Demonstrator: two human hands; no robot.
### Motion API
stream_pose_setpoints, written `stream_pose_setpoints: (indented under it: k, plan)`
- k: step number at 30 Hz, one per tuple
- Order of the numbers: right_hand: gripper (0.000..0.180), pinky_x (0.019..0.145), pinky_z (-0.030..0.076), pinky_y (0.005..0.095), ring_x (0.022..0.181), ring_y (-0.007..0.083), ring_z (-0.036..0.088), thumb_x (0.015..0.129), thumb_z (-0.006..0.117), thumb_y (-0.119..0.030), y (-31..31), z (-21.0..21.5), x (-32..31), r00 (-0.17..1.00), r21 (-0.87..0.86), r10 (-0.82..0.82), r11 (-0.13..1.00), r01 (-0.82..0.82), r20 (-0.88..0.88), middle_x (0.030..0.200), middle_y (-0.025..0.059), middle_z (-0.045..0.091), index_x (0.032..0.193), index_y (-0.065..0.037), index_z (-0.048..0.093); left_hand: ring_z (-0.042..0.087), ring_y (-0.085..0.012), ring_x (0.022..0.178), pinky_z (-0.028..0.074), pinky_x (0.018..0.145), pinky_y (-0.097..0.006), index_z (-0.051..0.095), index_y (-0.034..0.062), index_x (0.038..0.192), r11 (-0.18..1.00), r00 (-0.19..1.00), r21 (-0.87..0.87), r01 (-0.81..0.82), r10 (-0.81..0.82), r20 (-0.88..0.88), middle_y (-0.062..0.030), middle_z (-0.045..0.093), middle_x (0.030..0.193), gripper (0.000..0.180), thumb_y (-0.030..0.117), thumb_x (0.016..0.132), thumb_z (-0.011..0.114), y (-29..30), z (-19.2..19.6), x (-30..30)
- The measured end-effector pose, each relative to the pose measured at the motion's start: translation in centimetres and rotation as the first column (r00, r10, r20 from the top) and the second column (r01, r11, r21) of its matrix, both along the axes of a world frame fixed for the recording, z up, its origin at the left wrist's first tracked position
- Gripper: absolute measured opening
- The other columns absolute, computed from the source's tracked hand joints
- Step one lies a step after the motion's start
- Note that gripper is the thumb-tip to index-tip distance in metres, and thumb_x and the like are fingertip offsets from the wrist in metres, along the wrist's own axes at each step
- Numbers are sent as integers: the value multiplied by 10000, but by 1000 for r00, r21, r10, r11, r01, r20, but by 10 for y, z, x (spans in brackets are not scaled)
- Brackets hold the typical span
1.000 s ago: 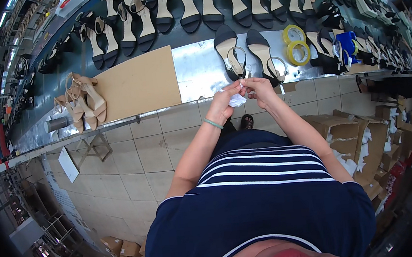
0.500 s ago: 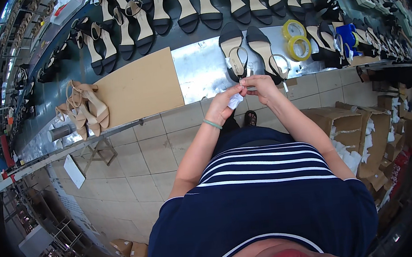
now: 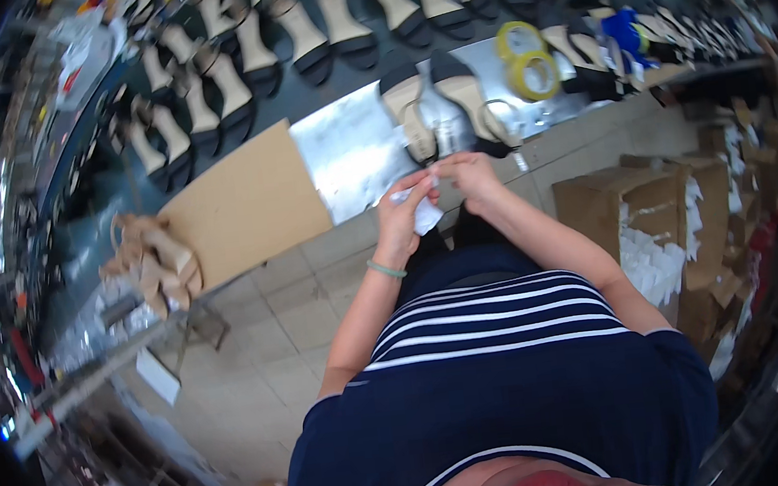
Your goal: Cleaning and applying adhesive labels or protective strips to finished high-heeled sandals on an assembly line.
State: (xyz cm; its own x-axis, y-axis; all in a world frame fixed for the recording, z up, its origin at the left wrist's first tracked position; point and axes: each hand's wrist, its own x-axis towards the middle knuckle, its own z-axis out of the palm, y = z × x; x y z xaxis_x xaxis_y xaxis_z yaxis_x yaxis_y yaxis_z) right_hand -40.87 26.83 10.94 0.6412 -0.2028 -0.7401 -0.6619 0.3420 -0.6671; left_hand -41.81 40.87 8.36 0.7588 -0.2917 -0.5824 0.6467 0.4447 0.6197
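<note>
In front of me, my left hand [image 3: 407, 209] is closed around a crumpled white piece of paper or cloth [image 3: 425, 213]. My right hand [image 3: 470, 179] is in a pinch, its fingertips meeting the left ones. What lies between those fingertips is too small to make out. Just beyond, at the bench edge, are two black sandals with beige insoles: the left sandal [image 3: 407, 110], nearest my fingers, and the right sandal [image 3: 461, 95]. An ankle strap with a white tag [image 3: 520, 161] hangs from the right sandal over the edge.
Two yellow tape rolls [image 3: 532, 76] lie right of the sandals. Left of them is a brown cardboard sheet [image 3: 250, 205], with beige heeled sandals [image 3: 161, 260] at its end. Rows of black sandals [image 3: 346, 36] fill the far bench. Open cartons [image 3: 605, 199] stand on the floor at right.
The whole view has turned and blurred, so the bench sits tilted and shifted left. My hands remain together at the fingertips, with the white piece still in the left.
</note>
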Motion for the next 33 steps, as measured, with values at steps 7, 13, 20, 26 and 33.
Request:
stream_pose_setpoints:
  k: [7,13,20,26,33]
  plan:
    - [55,466,378,258,559,128,570,703,677,-74,-10,-2,2,994,155,107,982,-106,2,678,44,646,756,-59,675,603,-188,685,499,637,-292,563,-68,1000,1000,999,22,3,-2,-43,-140,625,809,268,-13,759,666,-2,-15,5]
    - [255,619,508,268,620,157,618,861,627,-194,-120,90,-3,460,-399,620,774,-492,635,945,105,647,1049,-21,645,588,-184,703,487,635,-274,548,-74,1012,992,995,116,-45,56,-86,-123,604,832,282,3,759,643,-15,1,5]
    - [278,450,459,271,628,122,564,824,633,-280,-523,24,27,992,-823,79,567,37,99,745,38,606,929,-24,659,556,-170,675,476,621,-258,528,-37,974,987,981,52,-150,156,-118,-80,561,766,239,2,762,631,-35,0,-3]
    - [289,421,489,289,624,162,600,823,639,-308,-618,-12,54,960,-672,275,703,-232,-44,841,51,600,947,-53,584,553,-171,699,480,637,-261,535,-19,954,944,948,158,-291,307,-85,-79,564,787,227,-12,755,643,-51,4,-11]
    - [270,462,543,315,594,216,638,801,671,-209,-651,-24,79,924,-462,382,816,-346,-18,790,126,624,844,47,597,547,-175,705,493,638,-274,529,-16,979,891,901,182,-416,431,-52,-81,566,802,227,-26,779,636,-59,-3,-18]
